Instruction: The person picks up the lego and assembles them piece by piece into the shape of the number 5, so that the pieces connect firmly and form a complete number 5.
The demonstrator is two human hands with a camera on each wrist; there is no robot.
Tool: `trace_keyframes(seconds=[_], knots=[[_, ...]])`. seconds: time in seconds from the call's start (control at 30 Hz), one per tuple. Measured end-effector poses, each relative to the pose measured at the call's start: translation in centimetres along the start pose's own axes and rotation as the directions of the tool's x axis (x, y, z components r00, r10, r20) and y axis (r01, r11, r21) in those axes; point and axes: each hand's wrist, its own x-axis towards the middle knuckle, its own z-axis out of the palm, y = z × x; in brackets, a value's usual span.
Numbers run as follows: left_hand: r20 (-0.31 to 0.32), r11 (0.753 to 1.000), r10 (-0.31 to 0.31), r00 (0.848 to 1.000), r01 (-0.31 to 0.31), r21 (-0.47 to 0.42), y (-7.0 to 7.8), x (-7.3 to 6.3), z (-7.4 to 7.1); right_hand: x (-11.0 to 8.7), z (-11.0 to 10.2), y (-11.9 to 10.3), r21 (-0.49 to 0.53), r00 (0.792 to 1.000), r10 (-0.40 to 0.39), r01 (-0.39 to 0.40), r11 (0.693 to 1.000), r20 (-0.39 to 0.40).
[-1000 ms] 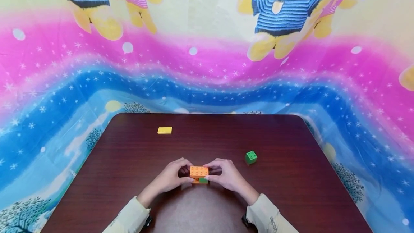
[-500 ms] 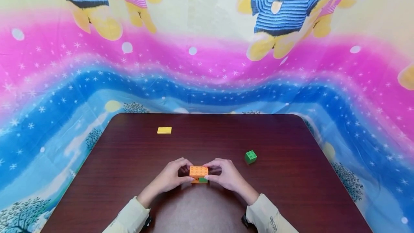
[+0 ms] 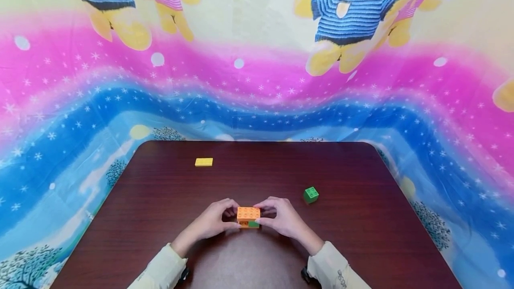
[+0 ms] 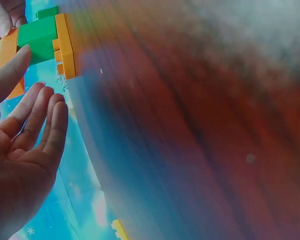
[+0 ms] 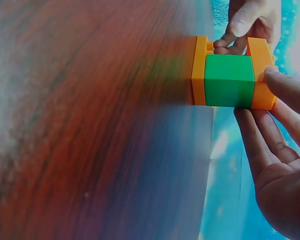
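In the head view, a small stack of toy building bricks stands at the middle of the table near the front. An eight-stud orange brick [image 3: 248, 212] forms its top, over a green block [image 5: 229, 80] at the right end and a thin orange plate [image 5: 198, 70] at the bottom. A gap shows beneath the top brick's left half. My left hand [image 3: 212, 222] holds the stack's left end, thumb in front and fingers behind. At the right end, my right hand [image 3: 283, 218] pinches the orange brick, its thumb on the near side and lower fingers beside the green block.
A loose green brick [image 3: 311, 195] lies to the right, beyond my right hand. Toward the far left of the dark wooden table [image 3: 261, 168] is a flat yellow plate [image 3: 204, 162]. A patterned cloth [image 3: 257, 75] hangs behind the table.
Both hands and the brick stack have shifted very slightly to the right. The grip stays the same, and the loose green brick and yellow plate have not moved.
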Motion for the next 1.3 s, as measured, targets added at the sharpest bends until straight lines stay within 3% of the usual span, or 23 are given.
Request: trace_keyframes(seconds=[0.47, 0.87, 1.03, 1.3], knots=[[0.082, 0.991, -0.010, 0.997, -0.001, 0.134, 0.1, 0.9, 0.8, -0.5, -0.1, 0.7, 0.010, 0.999, -0.030, 0.030, 0.999, -0.025], [0.050, 0.984, -0.045, 0.998, 0.035, 0.176, 0.4, 1.4, 1.6, -0.7, -1.1, 0.4, 0.033, 1.000, -0.005, 0.005, 0.999, -0.001], [0.049, 0.979, -0.038, 0.998, 0.027, 0.203, 0.4, 1.4, 1.6, -1.2, -3.4, 0.7, 0.012, 0.996, 0.000, 0.001, 1.000, -0.094], [0.048, 0.979, -0.035, 0.998, 0.024, 0.201, 0.5, 1.3, 1.5, -2.7, -8.7, 3.5, -0.032, 0.963, 0.024, -0.034, 0.999, -0.269]])
